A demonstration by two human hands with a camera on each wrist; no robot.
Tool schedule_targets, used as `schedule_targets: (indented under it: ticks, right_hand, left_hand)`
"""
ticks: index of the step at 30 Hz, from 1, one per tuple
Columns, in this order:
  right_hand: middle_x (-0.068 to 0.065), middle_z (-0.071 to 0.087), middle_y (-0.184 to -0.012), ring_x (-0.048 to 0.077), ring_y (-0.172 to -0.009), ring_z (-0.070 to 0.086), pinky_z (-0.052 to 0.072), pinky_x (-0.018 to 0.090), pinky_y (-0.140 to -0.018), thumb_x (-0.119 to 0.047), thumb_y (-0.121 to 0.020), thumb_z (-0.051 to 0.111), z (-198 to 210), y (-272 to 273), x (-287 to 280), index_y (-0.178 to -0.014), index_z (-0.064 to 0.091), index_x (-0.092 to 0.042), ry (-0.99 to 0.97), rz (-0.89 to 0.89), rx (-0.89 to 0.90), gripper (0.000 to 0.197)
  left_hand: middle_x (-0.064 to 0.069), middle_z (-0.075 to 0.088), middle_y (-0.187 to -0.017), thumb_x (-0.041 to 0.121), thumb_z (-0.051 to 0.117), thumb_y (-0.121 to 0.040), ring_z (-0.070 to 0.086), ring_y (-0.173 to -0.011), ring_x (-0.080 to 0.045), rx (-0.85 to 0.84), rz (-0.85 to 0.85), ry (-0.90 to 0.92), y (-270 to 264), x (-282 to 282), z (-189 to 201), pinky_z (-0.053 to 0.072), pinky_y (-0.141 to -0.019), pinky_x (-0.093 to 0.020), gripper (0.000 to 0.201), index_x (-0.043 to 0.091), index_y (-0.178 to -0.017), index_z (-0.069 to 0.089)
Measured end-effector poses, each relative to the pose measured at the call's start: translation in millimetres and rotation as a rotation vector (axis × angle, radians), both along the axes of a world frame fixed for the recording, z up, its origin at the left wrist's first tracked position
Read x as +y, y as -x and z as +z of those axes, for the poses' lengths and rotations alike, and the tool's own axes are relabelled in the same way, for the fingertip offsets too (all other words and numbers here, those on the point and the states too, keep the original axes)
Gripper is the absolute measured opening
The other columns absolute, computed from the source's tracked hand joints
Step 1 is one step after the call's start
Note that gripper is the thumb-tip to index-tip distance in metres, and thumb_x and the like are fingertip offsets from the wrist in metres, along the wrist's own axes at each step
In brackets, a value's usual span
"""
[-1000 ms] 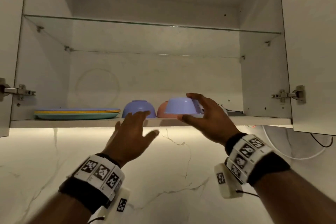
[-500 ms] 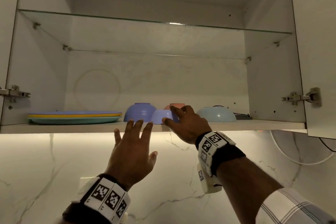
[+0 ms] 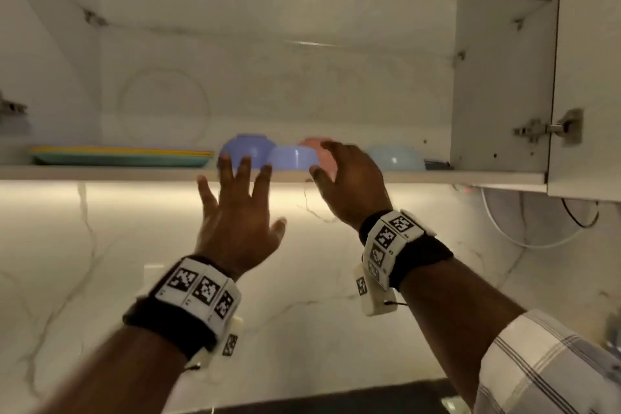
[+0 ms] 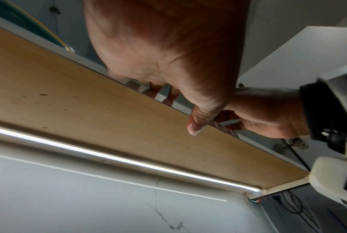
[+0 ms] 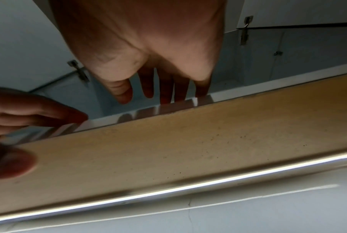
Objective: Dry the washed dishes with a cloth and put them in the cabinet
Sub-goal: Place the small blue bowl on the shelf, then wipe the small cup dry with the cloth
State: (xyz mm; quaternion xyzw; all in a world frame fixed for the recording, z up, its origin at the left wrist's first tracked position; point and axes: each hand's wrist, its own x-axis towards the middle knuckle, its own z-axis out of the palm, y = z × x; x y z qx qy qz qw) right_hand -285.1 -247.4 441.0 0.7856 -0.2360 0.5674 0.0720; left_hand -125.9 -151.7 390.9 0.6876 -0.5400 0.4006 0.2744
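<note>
On the cabinet's bottom shelf (image 3: 470, 175) a small purple bowl (image 3: 291, 158) sits upside down near the front edge. A larger purple bowl (image 3: 247, 149) stands to its left, a pink bowl (image 3: 317, 144) behind it and a pale blue bowl (image 3: 396, 156) to the right. My right hand (image 3: 339, 168) hovers just right of the small purple bowl with fingers relaxed and nothing in it; in the right wrist view its fingers (image 5: 164, 88) reach straight over the shelf edge. My left hand (image 3: 238, 198) is spread flat below the shelf edge, in front of the larger purple bowl.
A stack of teal and yellow plates (image 3: 121, 156) lies on the shelf's left part. A glass shelf (image 3: 319, 44) spans the cabinet above. The open right door (image 3: 591, 77) hangs on its hinge (image 3: 551, 128). A white cable (image 3: 524, 239) loops on the marble wall below.
My right hand lowered the small purple bowl onto the shelf in front of the pink bowl, let go and drew back a little. My left hand rose toward the shelf edge with fingers spread.
</note>
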Motion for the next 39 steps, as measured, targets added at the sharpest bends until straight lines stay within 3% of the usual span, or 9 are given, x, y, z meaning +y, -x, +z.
schedule_targets:
  ticks: [4,8,13,16,18,23,27,31,39]
  right_hand:
    - [-0.002,0.063,-0.121,0.018,-0.113,0.051,0.036,0.026,-0.097,-0.027,-0.087,0.063,-64,26,11,-0.126,0.06,-0.02,-0.029,0.082,-0.081,0.04]
    - [-0.008,0.065,-0.101,0.015,-0.096,0.06,0.045,0.026,-0.086,-0.027,-0.084,0.067,-165,53,1,-0.112,0.065,-0.023,-0.374,0.07,0.037,0.028]
    - [0.005,0.069,-0.117,0.023,-0.111,0.063,0.048,0.029,-0.091,-0.031,-0.084,0.065,-320,103,-37,-0.115,0.067,-0.017,-1.001,-0.121,0.535,0.034]
    - [0.011,0.066,-0.115,0.03,-0.11,0.063,0.049,0.03,-0.088,-0.024,-0.079,0.059,-386,141,-54,-0.107,0.068,-0.012,-1.189,-0.264,0.718,0.031]
    - [0.012,0.052,-0.138,0.033,-0.121,0.058,0.047,0.031,-0.098,-0.021,-0.078,0.056,-412,160,-63,-0.118,0.063,-0.011,-1.243,-0.313,0.775,0.041]
    - [0.008,0.014,-0.164,0.031,-0.139,0.043,0.036,0.035,-0.114,-0.024,-0.075,0.053,-441,173,-84,-0.133,0.058,-0.012,-1.307,-0.306,0.82,0.059]
    - [0.009,0.029,-0.159,0.029,-0.139,0.043,0.036,0.034,-0.114,-0.02,-0.077,0.053,-455,176,-91,-0.129,0.059,-0.009,-1.331,-0.275,0.771,0.053]
    - [0.011,0.062,-0.126,0.03,-0.117,0.061,0.049,0.032,-0.097,-0.02,-0.077,0.056,-455,175,-91,-0.118,0.057,-0.011,-1.321,-0.301,0.692,0.042]
    - [0.003,0.073,-0.106,0.019,-0.102,0.066,0.052,0.033,-0.094,-0.027,-0.074,0.064,-426,159,-40,-0.105,0.071,-0.015,-1.27,-0.053,0.55,0.034]
  left_hand:
    - [-0.015,0.015,-0.166,0.039,0.066,-0.085,0.0,-0.153,-0.04,0.032,-0.173,0.081,22,-7,-46,0.009,-0.114,-0.071,0.086,0.014,-0.156,0.026]
    - [-0.004,0.013,-0.167,0.043,0.061,-0.09,0.0,-0.155,-0.03,0.371,-0.29,-0.203,56,-23,-138,0.006,-0.117,-0.065,0.08,0.027,-0.156,0.02]
    - [0.0,0.007,-0.168,0.055,0.043,-0.093,0.001,-0.155,-0.029,0.591,-0.243,-0.656,94,-33,-279,0.01,-0.119,-0.063,0.077,0.03,-0.158,0.01]
    - [0.009,0.001,-0.167,0.046,0.049,-0.096,-0.003,-0.155,-0.023,0.731,-0.236,-0.837,117,-31,-328,0.006,-0.122,-0.058,0.075,0.036,-0.157,0.007]
    - [0.01,0.002,-0.167,0.044,0.05,-0.096,0.0,-0.155,-0.021,0.783,-0.244,-0.901,128,-32,-349,0.007,-0.123,-0.057,0.074,0.038,-0.156,0.008]
    - [0.009,0.014,-0.165,0.04,0.051,-0.094,0.012,-0.154,-0.017,0.833,-0.248,-0.954,141,-36,-378,0.012,-0.123,-0.056,0.072,0.038,-0.155,0.013]
    - [0.01,0.018,-0.164,0.041,0.052,-0.095,0.017,-0.152,-0.015,0.855,-0.264,-0.949,148,-34,-387,0.012,-0.123,-0.053,0.07,0.037,-0.155,0.015]
    - [0.011,0.023,-0.162,0.043,0.054,-0.095,0.023,-0.149,-0.01,0.884,-0.293,-0.915,146,-28,-393,0.02,-0.123,-0.046,0.07,0.035,-0.155,0.018]
    - [0.008,0.03,-0.16,0.042,0.061,-0.093,0.032,-0.144,-0.008,0.983,-0.402,-0.82,144,-16,-389,0.026,-0.117,-0.022,0.076,0.029,-0.156,0.02]
